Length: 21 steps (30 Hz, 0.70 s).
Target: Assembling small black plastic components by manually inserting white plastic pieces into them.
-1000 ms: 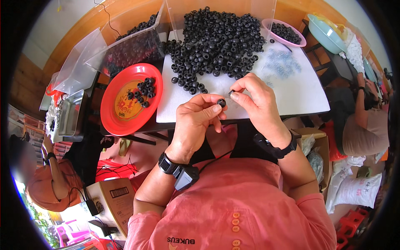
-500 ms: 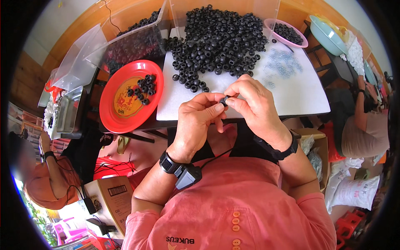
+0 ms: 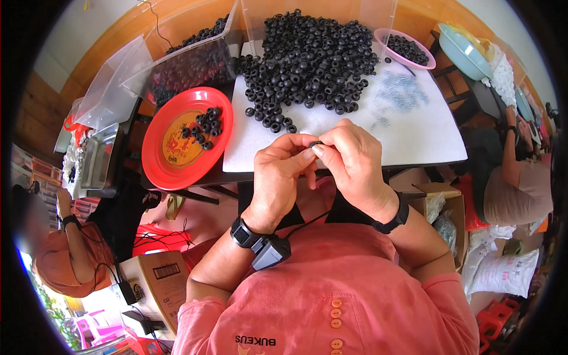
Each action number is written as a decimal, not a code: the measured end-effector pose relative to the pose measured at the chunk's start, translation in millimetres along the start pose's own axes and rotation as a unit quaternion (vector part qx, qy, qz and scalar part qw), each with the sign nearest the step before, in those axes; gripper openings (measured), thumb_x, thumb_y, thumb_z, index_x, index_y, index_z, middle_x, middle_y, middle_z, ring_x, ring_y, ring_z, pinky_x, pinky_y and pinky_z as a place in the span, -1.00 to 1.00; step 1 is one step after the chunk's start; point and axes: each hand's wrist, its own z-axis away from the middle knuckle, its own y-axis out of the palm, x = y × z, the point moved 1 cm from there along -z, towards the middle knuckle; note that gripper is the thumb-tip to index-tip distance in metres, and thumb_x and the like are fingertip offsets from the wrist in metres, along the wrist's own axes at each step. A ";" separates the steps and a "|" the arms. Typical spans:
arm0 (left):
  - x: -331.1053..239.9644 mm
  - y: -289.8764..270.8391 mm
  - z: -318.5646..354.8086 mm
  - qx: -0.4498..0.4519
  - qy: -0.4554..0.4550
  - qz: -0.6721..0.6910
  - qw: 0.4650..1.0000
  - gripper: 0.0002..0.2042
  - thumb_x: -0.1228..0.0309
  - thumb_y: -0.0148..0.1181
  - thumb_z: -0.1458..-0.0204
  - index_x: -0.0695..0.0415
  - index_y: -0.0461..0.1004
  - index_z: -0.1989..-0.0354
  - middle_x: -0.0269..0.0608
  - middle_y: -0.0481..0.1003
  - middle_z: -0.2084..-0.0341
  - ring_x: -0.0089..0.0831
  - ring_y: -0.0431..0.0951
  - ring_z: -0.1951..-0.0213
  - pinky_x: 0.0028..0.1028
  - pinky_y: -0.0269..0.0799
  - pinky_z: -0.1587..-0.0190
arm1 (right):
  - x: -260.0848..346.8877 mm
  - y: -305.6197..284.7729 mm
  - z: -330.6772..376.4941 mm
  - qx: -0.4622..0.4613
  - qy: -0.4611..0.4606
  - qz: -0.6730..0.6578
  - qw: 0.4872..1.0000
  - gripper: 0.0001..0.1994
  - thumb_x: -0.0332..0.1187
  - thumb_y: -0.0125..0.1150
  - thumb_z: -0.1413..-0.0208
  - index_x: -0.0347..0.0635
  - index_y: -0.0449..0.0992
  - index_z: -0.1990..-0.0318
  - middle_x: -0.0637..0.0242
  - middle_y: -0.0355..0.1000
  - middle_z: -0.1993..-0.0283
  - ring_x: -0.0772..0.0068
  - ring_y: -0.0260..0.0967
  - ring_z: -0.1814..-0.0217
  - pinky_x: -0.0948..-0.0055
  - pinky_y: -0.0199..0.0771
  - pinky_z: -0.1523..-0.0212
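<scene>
Just past the near edge of the white table mat [image 3: 423,145], my left hand [image 3: 278,171] and my right hand [image 3: 353,168] meet fingertip to fingertip. Both are closed in a pinch on one small black bead-like piece [image 3: 316,144], mostly covered by thumbs and forefingers. Beyond them spreads a big heap of black bead-like pieces [image 3: 313,59], round with wide holes. On the left, a red plate [image 3: 155,106] carries several of these pieces [image 3: 208,125]. Small translucent bits [image 3: 401,90] lie scattered on the mat to the right.
Left of the heap, a clear plastic bin [image 3: 189,65] holds more black pieces. A pink bowl [image 3: 431,63] of small dark pieces sits far right, near a light-blue basin [image 3: 463,52]. Cardboard boxes [image 3: 155,284] stand low at the left and right. People sit on both sides.
My right hand and wrist have shifted slightly left and turned over the black piece, which now shows less. My left hand stays almost in place. The plate's contents look unchanged.
</scene>
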 end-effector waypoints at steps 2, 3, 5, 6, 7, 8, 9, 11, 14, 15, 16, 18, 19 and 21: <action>0.8 -1.5 -0.9 0.004 0.003 -0.003 1.000 -0.85 0.61 0.13 -0.20 0.38 0.49 0.09 -0.12 0.55 0.29 -0.48 0.54 0.45 -0.51 0.48 0.54 | -3.5 -0.6 0.2 0.002 -0.002 0.010 1.000 -0.90 -0.47 0.26 -0.10 -0.20 0.44 0.37 0.22 0.38 0.43 0.11 0.42 0.40 0.22 0.39 0.40; 0.9 -1.7 -0.8 0.007 0.005 -0.006 1.000 -0.85 0.62 0.13 -0.20 0.38 0.49 0.09 -0.12 0.55 0.29 -0.48 0.53 0.45 -0.52 0.47 0.55 | -4.2 -1.9 -0.7 0.001 -0.002 0.010 1.000 -0.90 -0.47 0.26 -0.10 -0.20 0.44 0.37 0.22 0.38 0.43 0.11 0.42 0.40 0.22 0.39 0.40; -0.6 0.8 0.3 0.003 0.003 -0.014 1.000 -0.85 0.62 0.13 -0.20 0.38 0.49 0.09 -0.11 0.55 0.29 -0.48 0.53 0.46 -0.52 0.47 0.55 | -5.2 -3.8 -2.0 0.007 0.015 -0.049 0.999 -0.95 -0.51 0.22 -0.13 -0.21 0.46 0.32 0.22 0.39 0.43 0.11 0.43 0.39 0.22 0.40 0.39; -1.2 1.6 0.8 -0.001 0.002 -0.022 1.000 -0.85 0.62 0.13 -0.20 0.38 0.49 0.09 -0.10 0.55 0.29 -0.48 0.53 0.46 -0.52 0.47 0.55 | -6.3 -5.2 -1.0 0.010 0.004 -0.040 0.999 -0.97 -0.53 0.20 -0.14 -0.22 0.49 0.28 0.21 0.39 0.41 0.11 0.43 0.40 0.23 0.41 0.39; -1.1 1.4 1.2 -0.001 0.002 -0.023 1.000 -0.85 0.62 0.13 -0.20 0.38 0.49 0.09 -0.10 0.55 0.29 -0.48 0.53 0.46 -0.52 0.47 0.55 | -6.6 -5.4 -1.0 0.009 0.003 -0.041 0.999 -0.97 -0.53 0.20 -0.14 -0.22 0.49 0.28 0.21 0.39 0.41 0.11 0.43 0.40 0.23 0.41 0.39; -0.3 1.2 0.6 -0.005 0.001 -0.019 1.000 -0.85 0.62 0.13 -0.20 0.38 0.49 0.09 -0.09 0.55 0.29 -0.47 0.53 0.47 -0.52 0.47 0.55 | -7.2 -5.8 -1.1 0.010 0.000 -0.045 0.999 -0.97 -0.53 0.20 -0.14 -0.22 0.49 0.28 0.21 0.40 0.40 0.11 0.43 0.40 0.23 0.41 0.40; 0.1 1.1 0.2 -0.008 0.001 -0.015 1.000 -0.85 0.62 0.13 -0.20 0.38 0.49 0.09 -0.08 0.55 0.29 -0.47 0.53 0.47 -0.52 0.47 0.55 | -8.0 -6.2 -1.4 0.011 -0.003 -0.050 0.999 -0.97 -0.52 0.20 -0.15 -0.22 0.50 0.28 0.20 0.40 0.39 0.10 0.43 0.41 0.23 0.41 0.40; -0.5 1.8 0.4 -0.007 -0.001 -0.019 1.000 -0.85 0.62 0.13 -0.20 0.38 0.49 0.09 -0.08 0.55 0.30 -0.46 0.53 0.47 -0.52 0.46 0.55 | -10.4 -6.9 -1.4 0.016 0.004 -0.061 0.998 -0.97 -0.53 0.20 -0.14 -0.23 0.50 0.28 0.21 0.40 0.38 0.14 0.43 0.41 0.27 0.41 0.40; -1.4 2.6 1.0 -0.008 -0.004 -0.022 1.000 -0.85 0.61 0.13 -0.20 0.37 0.48 0.10 -0.07 0.55 0.32 -0.45 0.53 0.47 -0.52 0.46 0.54 | -12.6 -8.0 -2.1 0.033 0.036 -0.106 0.993 -0.97 -0.55 0.20 -0.14 -0.25 0.52 0.27 0.23 0.40 0.38 0.23 0.42 0.43 0.35 0.40 0.39; -1.3 2.8 1.2 -0.009 -0.005 -0.020 1.000 -0.86 0.61 0.13 -0.20 0.36 0.48 0.10 -0.08 0.55 0.33 -0.45 0.53 0.47 -0.52 0.46 0.54 | -13.6 -8.1 -2.1 0.045 0.059 -0.141 0.987 -0.96 -0.56 0.20 -0.14 -0.27 0.53 0.26 0.25 0.40 0.39 0.28 0.41 0.44 0.39 0.39 0.39; -0.9 3.1 1.5 -0.008 -0.006 -0.021 1.000 -0.86 0.61 0.13 -0.20 0.36 0.48 0.10 -0.08 0.55 0.33 -0.45 0.53 0.47 -0.52 0.46 0.54 | -15.8 -7.4 -1.1 0.044 0.059 -0.140 0.987 -0.96 -0.56 0.20 -0.14 -0.27 0.53 0.26 0.25 0.40 0.39 0.28 0.41 0.44 0.39 0.39 0.39; -0.8 3.8 1.6 -0.015 -0.002 -0.026 1.000 -0.86 0.61 0.14 -0.19 0.36 0.47 0.10 -0.08 0.55 0.34 -0.45 0.53 0.47 -0.52 0.45 0.53 | -22.9 -3.5 1.3 0.066 0.163 -0.264 0.948 -0.95 -0.56 0.21 -0.13 -0.28 0.55 0.26 0.27 0.38 0.40 0.36 0.39 0.44 0.46 0.37 0.38; -0.9 4.1 1.2 -0.014 -0.002 -0.026 1.000 -0.86 0.61 0.14 -0.19 0.36 0.47 0.10 -0.08 0.55 0.34 -0.45 0.53 0.47 -0.52 0.45 0.53 | -21.8 -4.6 0.5 0.065 0.163 -0.264 0.949 -0.95 -0.56 0.21 -0.13 -0.28 0.55 0.26 0.27 0.38 0.40 0.36 0.39 0.44 0.46 0.37 0.38; -0.8 4.3 2.0 -0.015 -0.001 -0.028 1.000 -0.85 0.60 0.15 -0.19 0.36 0.47 0.10 -0.07 0.55 0.34 -0.45 0.53 0.47 -0.52 0.44 0.54 | -14.2 -8.7 -0.8 0.054 0.080 -0.163 0.982 -0.94 -0.56 0.21 -0.12 -0.27 0.54 0.26 0.26 0.40 0.38 0.27 0.42 0.41 0.39 0.40 0.38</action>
